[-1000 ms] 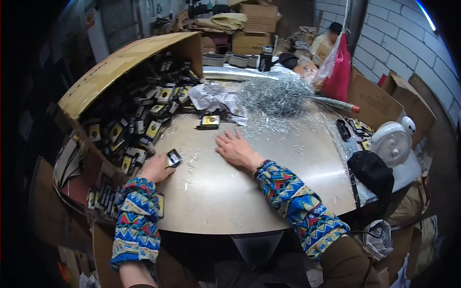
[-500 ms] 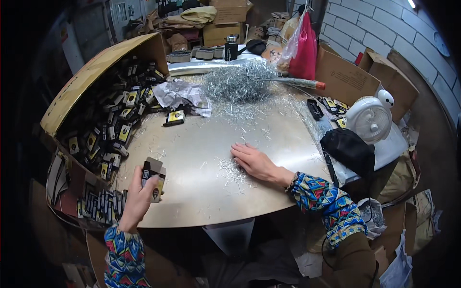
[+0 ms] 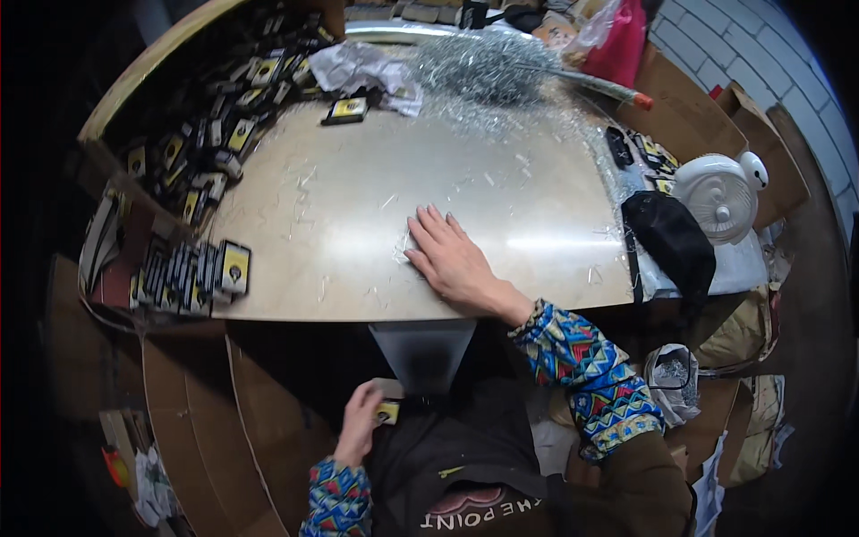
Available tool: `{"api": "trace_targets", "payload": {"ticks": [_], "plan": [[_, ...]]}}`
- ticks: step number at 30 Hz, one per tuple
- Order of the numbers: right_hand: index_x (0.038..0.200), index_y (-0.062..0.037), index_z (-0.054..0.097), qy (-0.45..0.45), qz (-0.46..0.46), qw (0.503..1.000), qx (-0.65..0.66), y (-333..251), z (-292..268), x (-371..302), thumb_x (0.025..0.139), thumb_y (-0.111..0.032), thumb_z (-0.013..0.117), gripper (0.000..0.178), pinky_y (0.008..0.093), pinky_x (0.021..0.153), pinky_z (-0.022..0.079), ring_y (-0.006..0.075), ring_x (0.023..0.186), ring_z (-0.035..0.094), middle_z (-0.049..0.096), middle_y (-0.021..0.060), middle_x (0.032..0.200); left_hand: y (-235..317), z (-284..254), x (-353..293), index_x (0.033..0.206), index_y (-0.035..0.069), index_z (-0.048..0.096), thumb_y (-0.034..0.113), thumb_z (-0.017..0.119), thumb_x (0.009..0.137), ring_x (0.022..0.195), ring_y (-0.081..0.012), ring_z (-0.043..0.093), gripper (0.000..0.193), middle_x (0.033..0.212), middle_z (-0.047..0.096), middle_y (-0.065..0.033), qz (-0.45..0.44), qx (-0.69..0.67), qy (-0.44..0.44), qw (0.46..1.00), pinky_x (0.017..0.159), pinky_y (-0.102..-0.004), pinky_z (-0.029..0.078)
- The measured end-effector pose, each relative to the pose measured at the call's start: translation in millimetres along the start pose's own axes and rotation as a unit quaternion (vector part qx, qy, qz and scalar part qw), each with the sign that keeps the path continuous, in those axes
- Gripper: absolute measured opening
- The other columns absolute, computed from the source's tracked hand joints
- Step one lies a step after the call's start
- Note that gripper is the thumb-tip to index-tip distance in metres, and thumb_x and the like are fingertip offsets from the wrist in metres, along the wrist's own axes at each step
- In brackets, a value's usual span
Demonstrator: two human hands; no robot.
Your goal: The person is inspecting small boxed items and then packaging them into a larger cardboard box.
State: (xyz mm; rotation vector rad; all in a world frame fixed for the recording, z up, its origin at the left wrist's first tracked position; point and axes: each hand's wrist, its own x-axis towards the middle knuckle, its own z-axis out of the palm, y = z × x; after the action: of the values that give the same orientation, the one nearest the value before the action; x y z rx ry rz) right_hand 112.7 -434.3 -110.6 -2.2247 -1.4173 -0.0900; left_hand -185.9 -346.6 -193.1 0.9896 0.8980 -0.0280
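My left hand (image 3: 358, 421) is below the table's front edge, its fingers closed round a small black-and-yellow cardboard box (image 3: 387, 412) with a raised grey flap. Just above that box hangs a pale grey chute-like container (image 3: 428, 345), its upper end at the table edge. On the tabletop my right hand (image 3: 455, 267) lies flat, fingers stretched out, grasping nothing. A few thin silvery metal pins (image 3: 403, 249) show beside its fingers; any under the palm are hidden. More pins are scattered over the pale table (image 3: 340, 197).
A large heap of silvery pins (image 3: 488, 67) lies at the back. Left, a big carton (image 3: 121, 107) holds many small boxes; a row of boxes (image 3: 183, 277) stands by the front corner. A white fan (image 3: 718, 201) and black cloth bag (image 3: 671, 246) are at right.
My left hand has carried the small box from above the table's left side down below the front edge. My right hand has slid nearer that edge. The view has tilted downward.
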Motion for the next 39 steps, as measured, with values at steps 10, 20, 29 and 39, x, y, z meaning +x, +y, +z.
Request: {"api": "trace_targets", "payload": {"ticks": [10,20,29,39], "plan": [[0.132,0.0089,0.047,-0.011,0.011,0.998,0.06,-96.5,-16.3,-76.9,0.093,-0.01,0.057,0.044,0.0461,0.107,0.038,0.0418,0.129,0.046,0.047,0.0281,0.137,-31.8,43.6,-1.0,0.114,0.004,0.061,0.005,0.067,0.088,0.084,-0.012,0.065,0.026,0.098,0.066,-0.0032,-0.039,-0.127,-0.092,0.987,0.071,-0.0242,0.054],[0.095,-0.0032,0.065,-0.064,0.009,0.982,0.179,-85.8,-21.8,-103.3,0.073,0.008,0.058,0.026,0.0371,0.082,0.047,0.0283,0.097,0.056,0.061,0.0084,0.099,-31.5,44.7,-15.6,0.125,0.002,0.051,0.003,0.066,0.087,0.101,-0.0144,0.061,0.04,0.111,0.062,-0.0063,-0.022,-0.11,-0.104,0.988,0.088,-0.0269,0.05],[0.112,0.0044,0.059,-0.192,-0.076,0.969,0.137,-98.2,17.1,-149.4,0.074,-0.004,0.063,0.039,0.0391,0.076,0.048,0.0314,0.093,0.058,0.059,0.016,0.106,-46.5,58.0,-24.6,0.129,0.001,0.041,0.017,0.079,0.073,0.104,-0.042,0.058,0.069,0.12,0.053,-0.0231,0.255,0.382,0.05,0.887,0.087,-0.046,0.048],[0.114,0.0001,0.064,-0.164,-0.04,0.934,0.315,-95.3,-6.5,-136.6,0.085,-0.001,0.064,0.03,0.0377,0.085,0.052,0.0303,0.097,0.062,0.064,0.0136,0.119,-55.4,21.0,-26.6,0.127,0.0,0.046,0.015,0.08,0.065,0.094,-0.0385,0.061,0.073,0.107,0.061,-0.0196,0.353,0.466,0.071,0.808,0.082,-0.0449,0.048]]}}
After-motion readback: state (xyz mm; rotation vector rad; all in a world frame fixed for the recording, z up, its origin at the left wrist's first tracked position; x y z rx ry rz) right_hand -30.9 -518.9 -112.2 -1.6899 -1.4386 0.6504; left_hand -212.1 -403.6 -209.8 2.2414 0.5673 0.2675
